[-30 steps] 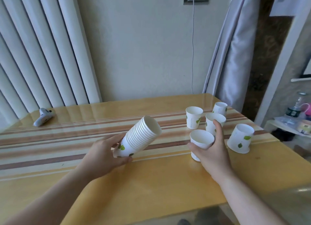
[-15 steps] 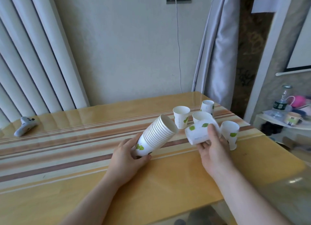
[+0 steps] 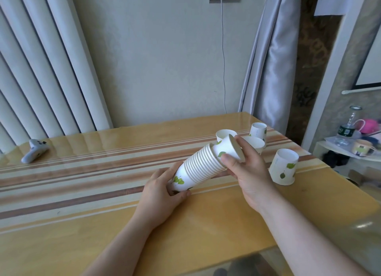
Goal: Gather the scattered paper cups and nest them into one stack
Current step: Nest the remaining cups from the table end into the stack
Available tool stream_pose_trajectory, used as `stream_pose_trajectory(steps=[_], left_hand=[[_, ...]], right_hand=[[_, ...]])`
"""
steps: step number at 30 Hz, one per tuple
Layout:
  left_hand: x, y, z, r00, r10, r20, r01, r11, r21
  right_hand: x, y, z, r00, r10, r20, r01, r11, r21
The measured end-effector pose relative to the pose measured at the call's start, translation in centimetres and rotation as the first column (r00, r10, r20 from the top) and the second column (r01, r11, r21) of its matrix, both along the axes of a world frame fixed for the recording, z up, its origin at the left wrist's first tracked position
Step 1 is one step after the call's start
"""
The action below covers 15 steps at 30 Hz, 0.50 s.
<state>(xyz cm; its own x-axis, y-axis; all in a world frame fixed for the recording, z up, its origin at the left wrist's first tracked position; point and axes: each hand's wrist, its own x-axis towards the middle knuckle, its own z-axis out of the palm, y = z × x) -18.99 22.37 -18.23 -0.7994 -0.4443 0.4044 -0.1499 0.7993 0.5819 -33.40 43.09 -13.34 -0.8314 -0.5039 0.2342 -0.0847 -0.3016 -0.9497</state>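
Observation:
My left hand (image 3: 159,190) grips the base of a tilted stack of white paper cups (image 3: 201,167) with green leaf prints, held above the table. My right hand (image 3: 248,168) holds a single cup (image 3: 227,148) whose bottom sits partly inside the stack's open end. Loose cups stand on the table behind and right: one (image 3: 223,134) behind the held cup, one (image 3: 254,143) partly hidden by my right hand, one (image 3: 258,130) at the back, one (image 3: 284,166) at the right.
The wooden table (image 3: 103,224) has a striped runner across it. A white controller (image 3: 35,151) lies at the far left. A side shelf (image 3: 350,150) with a bottle and clutter stands right of the table. Curtains hang behind.
My right hand lifted a cup off the table, turned it and pushed its bottom into the open end of the stack. My left hand kept holding the stack.

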Motion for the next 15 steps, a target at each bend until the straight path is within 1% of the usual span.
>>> stream_pose_trajectory(steps=[3,5,6,7,8,9,10,11,12,13,14,15], left_hand=[[0.0,0.0,0.0,1.000,0.011,-0.002,-0.011,1.000,0.016],[0.1,0.0,0.1,1.000,0.020,-0.016,-0.020,1.000,0.016],[0.1,0.0,0.2,0.999,0.023,-0.025,-0.023,1.000,0.020],[0.1,0.0,0.2,0.999,0.025,-0.032,-0.024,0.999,0.026],[0.1,0.0,0.2,0.999,0.026,-0.035,-0.025,0.999,0.029],[0.1,0.0,0.2,0.999,0.026,-0.034,-0.025,0.999,0.032],[0.1,0.0,0.2,0.999,0.028,-0.031,-0.027,0.999,0.036],[0.1,0.0,0.1,0.999,0.031,-0.027,-0.030,0.999,0.039],[0.0,-0.1,0.1,0.999,0.033,-0.025,-0.032,0.999,0.041],[0.0,-0.1,0.0,0.999,0.033,-0.024,-0.032,0.999,0.043],[0.0,-0.1,0.0,0.999,0.033,-0.023,-0.032,0.999,0.044],[0.0,-0.1,0.0,0.999,0.032,-0.020,-0.031,0.998,0.046]], right_hand=[[0.2,0.5,0.1,1.000,0.025,-0.012,-0.024,0.998,0.057],[0.3,1.4,0.4,0.995,-0.001,-0.099,0.013,0.993,0.114],[0.0,2.1,0.5,0.984,-0.068,-0.162,0.089,0.988,0.126],[-0.5,3.0,0.4,0.952,-0.174,-0.251,0.210,0.969,0.127],[-1.3,4.0,0.1,0.882,-0.300,-0.362,0.363,0.924,0.119],[-2.3,4.9,-0.2,0.769,-0.418,-0.484,0.525,0.845,0.104],[-3.6,5.9,-0.4,0.624,-0.473,-0.622,0.667,0.737,0.108],[-4.8,6.8,-0.5,0.511,-0.454,-0.730,0.768,0.623,0.151],[-6.0,7.7,-0.7,0.495,-0.384,-0.779,0.813,0.521,0.260],[-6.8,8.3,-0.7,0.575,-0.294,-0.764,0.792,0.435,0.429],[-7.5,8.8,-0.9,0.676,-0.206,-0.708,0.727,0.345,0.593],[-7.9,9.3,-1.3,0.744,-0.135,-0.655,0.662,0.286,0.693]])
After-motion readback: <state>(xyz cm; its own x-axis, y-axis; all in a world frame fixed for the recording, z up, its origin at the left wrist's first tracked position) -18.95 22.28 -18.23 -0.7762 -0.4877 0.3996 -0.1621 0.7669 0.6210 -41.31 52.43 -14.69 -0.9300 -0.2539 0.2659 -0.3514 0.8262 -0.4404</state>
